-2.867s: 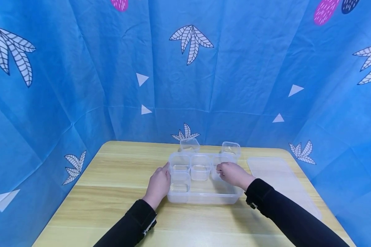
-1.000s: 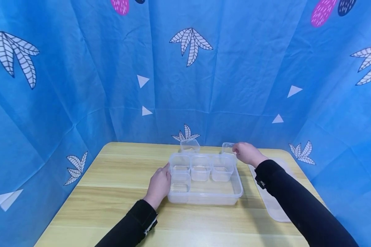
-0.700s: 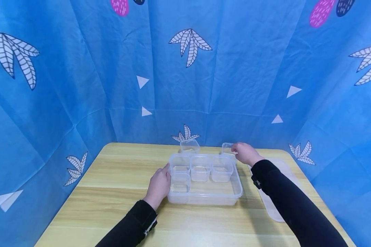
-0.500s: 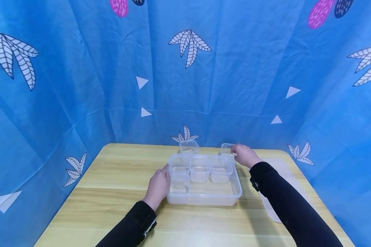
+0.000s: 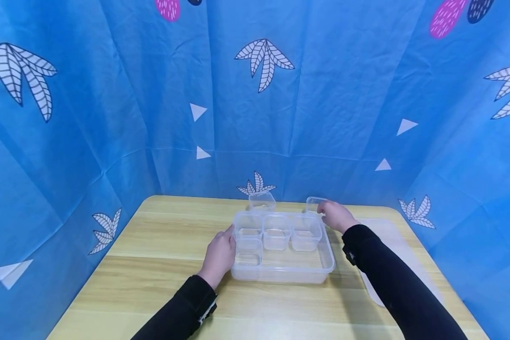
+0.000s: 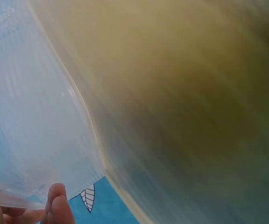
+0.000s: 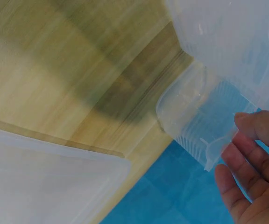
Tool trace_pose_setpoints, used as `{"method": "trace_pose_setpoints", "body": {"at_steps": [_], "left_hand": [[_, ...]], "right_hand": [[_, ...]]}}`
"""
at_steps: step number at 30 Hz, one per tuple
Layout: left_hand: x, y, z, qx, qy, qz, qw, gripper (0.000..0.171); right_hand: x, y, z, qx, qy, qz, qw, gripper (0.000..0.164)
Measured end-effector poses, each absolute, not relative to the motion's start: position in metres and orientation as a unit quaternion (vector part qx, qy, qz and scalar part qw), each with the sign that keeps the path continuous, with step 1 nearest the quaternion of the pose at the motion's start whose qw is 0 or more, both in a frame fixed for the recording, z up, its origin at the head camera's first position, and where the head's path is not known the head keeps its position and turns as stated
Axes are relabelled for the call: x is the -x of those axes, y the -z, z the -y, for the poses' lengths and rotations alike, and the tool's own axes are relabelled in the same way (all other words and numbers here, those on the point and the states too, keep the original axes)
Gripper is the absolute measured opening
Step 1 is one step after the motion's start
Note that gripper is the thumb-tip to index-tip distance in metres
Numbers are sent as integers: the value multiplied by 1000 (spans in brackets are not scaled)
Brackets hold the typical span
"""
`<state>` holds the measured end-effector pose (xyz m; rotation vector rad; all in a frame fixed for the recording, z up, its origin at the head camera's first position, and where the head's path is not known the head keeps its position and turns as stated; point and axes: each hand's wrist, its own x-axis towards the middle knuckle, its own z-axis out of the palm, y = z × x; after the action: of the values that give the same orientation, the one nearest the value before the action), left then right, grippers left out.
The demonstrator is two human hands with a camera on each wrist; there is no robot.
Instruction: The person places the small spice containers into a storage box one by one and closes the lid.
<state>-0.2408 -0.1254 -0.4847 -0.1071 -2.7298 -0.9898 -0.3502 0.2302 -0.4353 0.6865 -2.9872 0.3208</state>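
Small cup (image 5: 313,204): clear, rounded-square, at far right part of the surface (image 5: 165,245), just behind the far right corner of the large box; whether lifted a little or fully resting, cannot tell; contact with the box also not clear.
Right hand (image 5: 337,216): pinches the rim of this cup between thumb and finger, with only a thin gap between them; other fingers loosely bent, without hold on anything.
Left hand (image 5: 219,255): grips the left wall of the large box (image 5: 286,275) near its far corner, thumb by the rim and fingertips at outside; well apart from the small cup, with the box between.
Weight and stiffness: probably very light, of thin plastic; likely to keep shape under a soft pinch, but to bend or perhaps crack at the rim under hard pressing.
Slipperiness: looks smooth, so perhaps easy to slide or turn under a weak pinch.
Where to take hold: best at the upper rim, thumb and finger on two faces of one wall.
Cups inside box: four similar (image 5: 276,238), three along the far side, one at near left.
Cup behind box: one more (image 5: 261,200), toward the left, touched by neither of the hands.
Flat lid (image 5: 391,236): lies right of the box, partly under the right sleeve (image 5: 403,288) in the head view.
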Motion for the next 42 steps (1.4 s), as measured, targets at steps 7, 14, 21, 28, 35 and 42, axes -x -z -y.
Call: {"method": "trace_pose_setpoints", "body": {"at_steps": [7,14,21,28,35,42], "left_hand": [[241,484,124,39,335,934,119,42],[241,485,124,37,341,932,115,42],[242,485,124,31,341,933,110,42],[243,488,125,29,342,933,110,42],[244,488,125,28,343,932,110,42],[244,488,126,29,336,935,113,42]], "right_hand": [[349,439,-230,-219,-96,970,42,19],[346,438,-230,-218,-82,971,57,13],[344,440,-232,-231,-70,967,79,24],[339,439,-233,-239,-78,963,93,41],[337,437,-234,-236,-90,963,97,44],[339,437,-239,-231,-84,965,94,43]]}}
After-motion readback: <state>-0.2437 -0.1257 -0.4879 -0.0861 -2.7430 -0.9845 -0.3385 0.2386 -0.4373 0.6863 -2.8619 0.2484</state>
